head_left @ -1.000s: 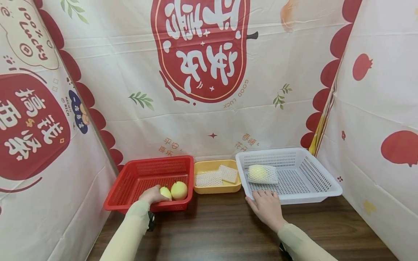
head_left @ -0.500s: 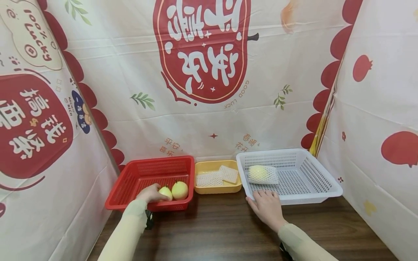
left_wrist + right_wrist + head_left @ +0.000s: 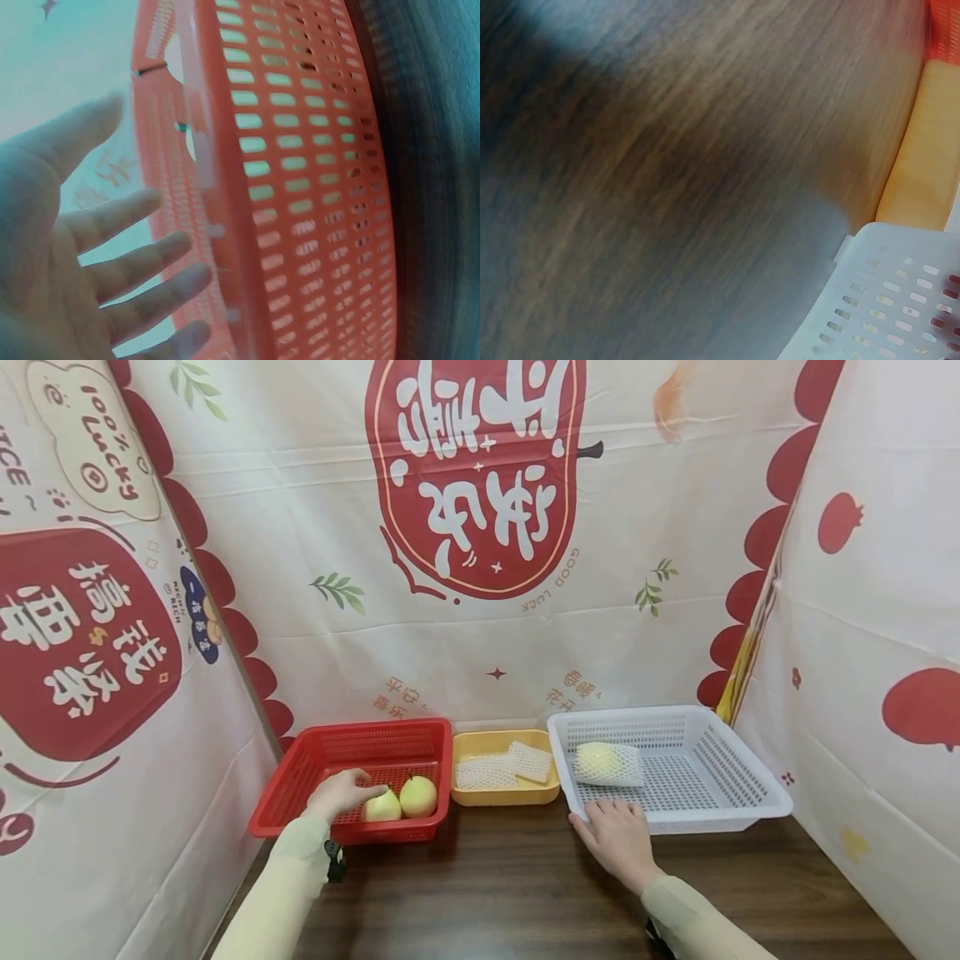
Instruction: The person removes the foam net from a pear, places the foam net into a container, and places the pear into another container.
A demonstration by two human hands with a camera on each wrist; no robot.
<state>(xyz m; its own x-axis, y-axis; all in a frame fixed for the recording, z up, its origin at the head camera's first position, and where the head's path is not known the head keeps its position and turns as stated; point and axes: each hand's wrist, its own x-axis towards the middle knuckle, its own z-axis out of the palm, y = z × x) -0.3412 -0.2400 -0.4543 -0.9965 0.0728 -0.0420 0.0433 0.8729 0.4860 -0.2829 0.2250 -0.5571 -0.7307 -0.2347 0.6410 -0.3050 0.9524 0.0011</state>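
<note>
Over my feed I see one yellow pear (image 3: pixel 382 808) beside a second pear (image 3: pixel 418 797), stem up, near the red basket's (image 3: pixel 393 833) front right corner, and a white slotted basket (image 3: pixel 708 819) further right.

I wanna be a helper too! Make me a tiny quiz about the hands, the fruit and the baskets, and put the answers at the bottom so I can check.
1. How many bare fruits are in the red basket?

2. True or false: the right hand rests on the rim of the white basket.

3. Pick one. What lies in the yellow tray?
A) a red apple
B) white foam nets
C) a spoon

Key:
1. Two.
2. True. It rests on the front rim, near the netted fruit.
3. B.
</note>
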